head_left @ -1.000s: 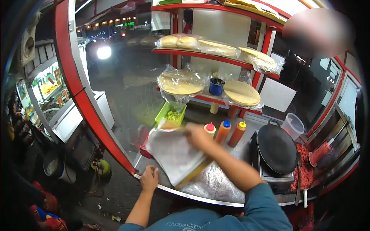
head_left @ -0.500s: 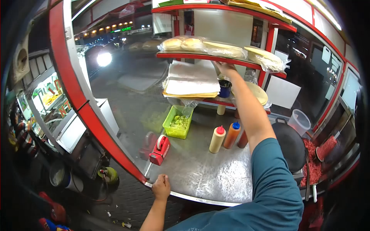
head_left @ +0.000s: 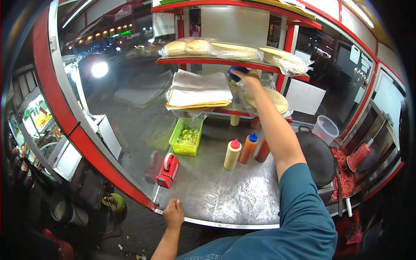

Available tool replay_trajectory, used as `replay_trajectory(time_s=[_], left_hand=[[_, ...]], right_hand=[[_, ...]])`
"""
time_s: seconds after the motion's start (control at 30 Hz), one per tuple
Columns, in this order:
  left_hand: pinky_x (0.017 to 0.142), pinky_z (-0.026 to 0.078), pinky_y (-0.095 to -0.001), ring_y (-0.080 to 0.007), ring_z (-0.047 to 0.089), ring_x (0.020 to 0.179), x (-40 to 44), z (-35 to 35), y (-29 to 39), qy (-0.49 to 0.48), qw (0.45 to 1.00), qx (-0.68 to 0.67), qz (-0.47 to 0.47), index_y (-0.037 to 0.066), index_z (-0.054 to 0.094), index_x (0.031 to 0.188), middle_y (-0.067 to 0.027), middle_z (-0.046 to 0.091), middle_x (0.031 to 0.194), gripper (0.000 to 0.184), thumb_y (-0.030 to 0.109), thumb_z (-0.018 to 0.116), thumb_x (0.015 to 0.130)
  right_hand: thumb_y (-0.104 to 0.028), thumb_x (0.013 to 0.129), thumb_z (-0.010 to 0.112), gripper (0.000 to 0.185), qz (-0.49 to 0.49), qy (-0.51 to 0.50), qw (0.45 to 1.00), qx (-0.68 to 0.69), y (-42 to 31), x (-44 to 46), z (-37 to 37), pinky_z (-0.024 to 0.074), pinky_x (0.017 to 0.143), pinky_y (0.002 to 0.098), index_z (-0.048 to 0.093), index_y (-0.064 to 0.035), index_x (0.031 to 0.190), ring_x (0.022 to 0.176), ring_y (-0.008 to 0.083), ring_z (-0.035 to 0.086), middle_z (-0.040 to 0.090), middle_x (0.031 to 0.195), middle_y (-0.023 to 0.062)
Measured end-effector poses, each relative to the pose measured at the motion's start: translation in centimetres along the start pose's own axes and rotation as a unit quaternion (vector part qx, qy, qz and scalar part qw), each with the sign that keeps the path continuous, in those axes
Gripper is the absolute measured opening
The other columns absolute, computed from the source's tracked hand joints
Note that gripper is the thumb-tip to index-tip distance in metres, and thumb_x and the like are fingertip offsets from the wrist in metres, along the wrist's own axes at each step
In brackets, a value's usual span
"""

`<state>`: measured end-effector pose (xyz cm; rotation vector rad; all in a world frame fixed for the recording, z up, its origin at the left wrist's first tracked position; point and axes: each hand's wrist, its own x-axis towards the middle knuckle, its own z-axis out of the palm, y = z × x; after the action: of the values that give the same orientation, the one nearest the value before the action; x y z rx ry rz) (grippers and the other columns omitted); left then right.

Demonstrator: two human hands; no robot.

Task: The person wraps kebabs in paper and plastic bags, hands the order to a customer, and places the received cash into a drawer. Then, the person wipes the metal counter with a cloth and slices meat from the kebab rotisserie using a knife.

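You seem mid-handling of the blue cup (head_left: 237, 69): your right hand (head_left: 248, 79) grips it just right of the paper stack (head_left: 200, 89); your left hand (head_left: 174, 213), nearer you, looks curled closed. The next move calls for steadiness.

Blue cup (head_left: 238, 72) lifting off lower shelf (head_left: 225, 112).
Right hand (head_left: 250, 79) raising it; paper stack (head_left: 200, 89) now sitting at that shelf's left end.
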<state>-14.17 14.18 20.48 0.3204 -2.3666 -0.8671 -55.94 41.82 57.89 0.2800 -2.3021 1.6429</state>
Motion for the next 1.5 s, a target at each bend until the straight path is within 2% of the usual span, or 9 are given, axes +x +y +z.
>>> replay_trajectory(time_s=[0.2, 0.33, 0.43, 0.53, 0.77, 0.93, 0.97, 1.33, 1.5], left_hand=[[0.064, 0.054, -0.0454, -0.0314, 0.070, 0.069, 1.5, 1.7, -1.1, -0.208, 0.943, -0.150, -0.213, 0.005, 0.063, 0.101, -0.0135, 0.070, 0.078, 0.027, 0.032, 0.057, 0.105], [0.080, 0.054, -0.0374, -0.0218, 0.067, 0.088, 6.5, 5.9, 2.5, -0.113, 0.914, -0.374, -0.108, 0.003, 0.058, 0.122, -0.0126, 0.068, 0.098, 0.029, 0.026, 0.059, 0.105], [0.091, 0.051, -0.0393, -0.0266, 0.063, 0.106, 12.3, 15.0, -0.1, -0.058, 0.939, -0.335, -0.058, 0.001, 0.045, 0.137, -0.0198, 0.062, 0.119, 0.043, 0.017, 0.062, 0.101], [0.093, 0.050, -0.0404, -0.0292, 0.060, 0.109, 20.0, 25.9, -7.2, -0.064, 0.968, -0.230, 0.075, -0.002, 0.031, 0.143, -0.0203, 0.060, 0.119, 0.058, 0.013, 0.064, 0.098], [0.104, 0.042, -0.0402, -0.0245, 0.051, 0.129, 27.1, 21.2, 2.3, -0.248, 0.870, -0.390, -0.170, 0.005, 0.024, 0.153, -0.0172, 0.048, 0.144, 0.076, 0.026, 0.071, 0.096], [0.126, 0.016, -0.0484, -0.0314, 0.035, 0.151, 15.1, 22.4, 9.1, -0.408, 0.729, -0.542, 0.097, 0.008, 0.024, 0.160, -0.0173, 0.036, 0.163, 0.083, 0.039, 0.069, 0.097], [0.126, 0.014, -0.0520, -0.0331, 0.037, 0.150, 14.0, 22.1, 11.0, -0.425, 0.791, -0.430, 0.098, 0.007, 0.024, 0.159, -0.0190, 0.037, 0.162, 0.084, 0.042, 0.068, 0.098], [0.123, 0.006, -0.0675, -0.0383, 0.025, 0.155, 11.2, 25.0, 22.2, -0.367, 0.911, 0.085, 0.168, -0.005, 0.016, 0.160, -0.0260, 0.028, 0.165, 0.099, 0.052, 0.065, 0.096], [0.125, 0.022, -0.0497, -0.0389, 0.035, 0.150, 4.0, 15.6, 21.2, -0.436, 0.877, -0.108, 0.173, -0.005, 0.030, 0.157, -0.0278, 0.038, 0.159, 0.083, 0.036, 0.069, 0.096]], right_hand=[[-0.070, 0.067, 0.083, 0.131, -0.040, 0.024, 0.903, -0.428, 1.0, -2.8, 7.6, 0.0185, 0.113, 0.0779, 0.012, -0.0215, 0.166, 0.140, 0.0436, 0.048, 0.049, 0.152, 0.0265], [-0.013, 0.087, 0.076, 0.055, -0.356, 0.142, 0.924, -0.006, 2.6, -15.8, 8.1, 0.0494, 0.097, 0.0390, 0.055, -0.0042, 0.137, 0.114, 0.0307, 0.060, 0.063, 0.124, 0.0180], [-0.011, 0.090, 0.071, 0.023, -0.163, -0.243, 0.948, 0.128, 7.4, -33.6, 7.5, 0.0538, 0.088, 0.0361, 0.065, -0.0052, 0.112, 0.096, 0.0257, 0.068, 0.069, 0.103, 0.0085], [-0.022, 0.101, 0.063, 0.022, -0.051, -0.561, 0.824, 0.068, 9.8, -44.8, 3.4, 0.0547, 0.089, 0.0375, 0.073, -0.0060, 0.114, 0.098, 0.0244, 0.071, 0.075, 0.104, 0.0122], [-0.022, 0.098, 0.070, 0.024, 0.229, -0.227, 0.945, -0.048, 13.6, -60.2, -13.0, 0.0563, 0.085, 0.0363, 0.076, -0.0023, 0.109, 0.094, 0.0256, 0.074, 0.077, 0.100, 0.0137], [-0.017, 0.091, 0.072, 0.020, 0.550, -0.049, 0.829, -0.094, 18.7, -69.3, -22.5, 0.0569, 0.081, 0.0375, 0.078, 0.0017, 0.094, 0.087, 0.0244, 0.074, 0.077, 0.088, 0.0171], [-0.020, 0.093, 0.072, 0.024, 0.567, -0.008, 0.804, -0.178, 20.6, -70.8, -23.4, 0.0568, 0.074, 0.0354, 0.077, 0.0035, 0.093, 0.079, 0.0218, 0.073, 0.076, 0.084, 0.0148], [-0.025, 0.097, 0.073, 0.028, 0.575, 0.237, 0.780, 0.069, 34.3, -72.6, -24.2, 0.0561, 0.051, 0.0331, 0.068, 0.0013, 0.089, 0.057, 0.0184, 0.066, 0.071, 0.079, 0.0094], [-0.025, 0.096, 0.073, 0.029, 0.417, 0.025, 0.905, -0.079, 19.4, -68.2, -27.3, 0.0523, 0.086, 0.0368, 0.072, 0.0034, 0.093, 0.087, 0.0192, 0.067, 0.073, 0.094, 0.0108]])
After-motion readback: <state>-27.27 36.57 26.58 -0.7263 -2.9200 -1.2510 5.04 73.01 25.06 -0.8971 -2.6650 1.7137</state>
